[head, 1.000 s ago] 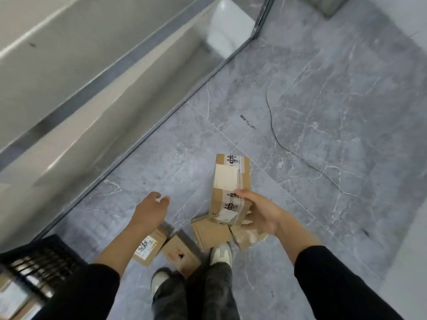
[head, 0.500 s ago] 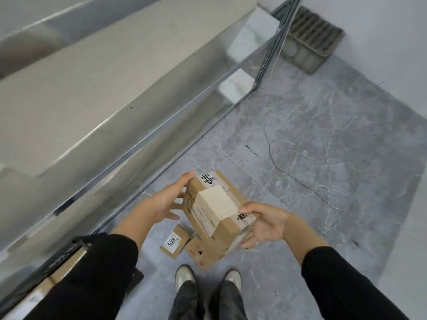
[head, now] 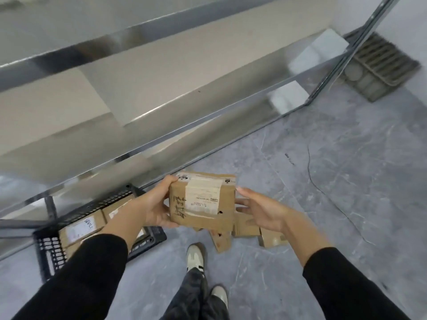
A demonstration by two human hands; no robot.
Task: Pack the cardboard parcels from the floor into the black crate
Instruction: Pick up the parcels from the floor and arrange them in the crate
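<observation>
A taped cardboard parcel (head: 203, 199) with a white label and black handwriting hangs in the air in front of me. My left hand (head: 152, 209) grips its left end, thumb on top and fingers underneath. My right hand (head: 256, 210) sits at its right end with straight fingers, just touching or barely off the box. The black crate (head: 49, 245) stands on the floor at lower left, partly under my left arm, with several parcels inside. Several more parcels (head: 245, 229) lie on the floor below the held one.
A metal shelving unit (head: 161, 93) runs along the left and back, its lowest rail close to the crate. A grey slatted grille (head: 379, 65) leans in the far right corner. A thin cable (head: 323, 192) trails over the grey marble floor. My shoes (head: 196, 255) stand below the parcels.
The parcel was lifted from the floor by my right hand, turned level, and my left hand took its left end. My right hand's grip has loosened. The view swung left, showing the crate.
</observation>
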